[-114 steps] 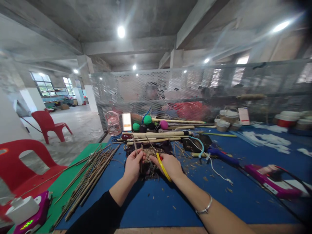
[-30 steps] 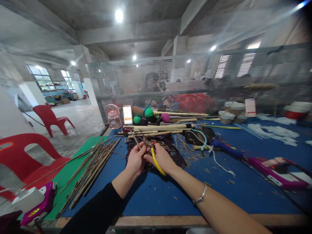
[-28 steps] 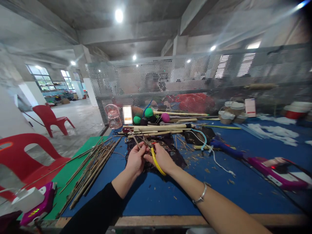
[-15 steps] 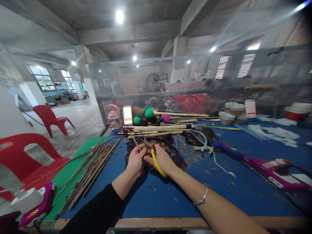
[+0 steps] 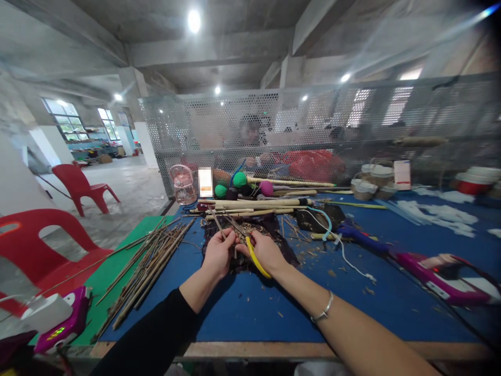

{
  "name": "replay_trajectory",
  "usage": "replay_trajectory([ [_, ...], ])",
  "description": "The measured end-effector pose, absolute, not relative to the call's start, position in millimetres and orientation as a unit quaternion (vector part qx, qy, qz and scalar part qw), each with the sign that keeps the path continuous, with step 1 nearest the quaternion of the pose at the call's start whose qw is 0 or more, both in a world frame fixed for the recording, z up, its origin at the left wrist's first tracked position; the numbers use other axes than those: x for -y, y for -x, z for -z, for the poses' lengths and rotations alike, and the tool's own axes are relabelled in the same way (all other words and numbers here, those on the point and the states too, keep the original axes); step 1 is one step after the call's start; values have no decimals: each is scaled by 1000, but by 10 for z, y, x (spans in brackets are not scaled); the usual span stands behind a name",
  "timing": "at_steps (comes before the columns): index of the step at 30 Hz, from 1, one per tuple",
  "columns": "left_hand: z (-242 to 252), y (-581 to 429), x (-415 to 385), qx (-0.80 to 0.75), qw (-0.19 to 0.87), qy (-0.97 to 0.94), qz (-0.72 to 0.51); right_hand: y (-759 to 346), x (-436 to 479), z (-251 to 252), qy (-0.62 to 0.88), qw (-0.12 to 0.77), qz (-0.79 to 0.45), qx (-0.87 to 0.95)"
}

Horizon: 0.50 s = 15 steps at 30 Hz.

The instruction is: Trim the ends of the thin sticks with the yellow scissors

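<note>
My left hand is closed on a thin brown stick, whose upper end points away from me. In my right hand is a pair of scissors with a yellow handle; the dark blades point up and left, close to the stick. Both hands are near each other above a dark cloth strewn with small stick cuttings. My fingers partly hide the stick's lower end and the scissors' pivot.
Brown sticks lie in a loose pile at left on a green mat. Pale rods, green balls and a pink bottle stand before a perforated metal screen. A purple device lies at right on the blue tabletop.
The scissors and my right hand have shifted slightly right, and the blades sit a little apart from the stick. My left hand keeps its hold on the stick.
</note>
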<state>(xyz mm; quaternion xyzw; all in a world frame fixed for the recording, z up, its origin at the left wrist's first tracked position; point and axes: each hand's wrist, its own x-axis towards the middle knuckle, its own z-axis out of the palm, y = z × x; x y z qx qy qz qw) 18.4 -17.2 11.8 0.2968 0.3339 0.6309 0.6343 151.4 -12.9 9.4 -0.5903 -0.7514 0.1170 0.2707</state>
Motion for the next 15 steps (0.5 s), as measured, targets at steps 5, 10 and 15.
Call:
replay_trajectory([
  [5,-64,-184,154,-333,632,-303,-631,-1464,151,-67,590,277,-106,751],
  [10,-38,-188,152,-340,630,-306,-627,-1456,140,-43,593,277,-112,747],
  [15,-76,-198,154,-325,634,-312,-629,-1463,113,-42,588,286,-140,743],
])
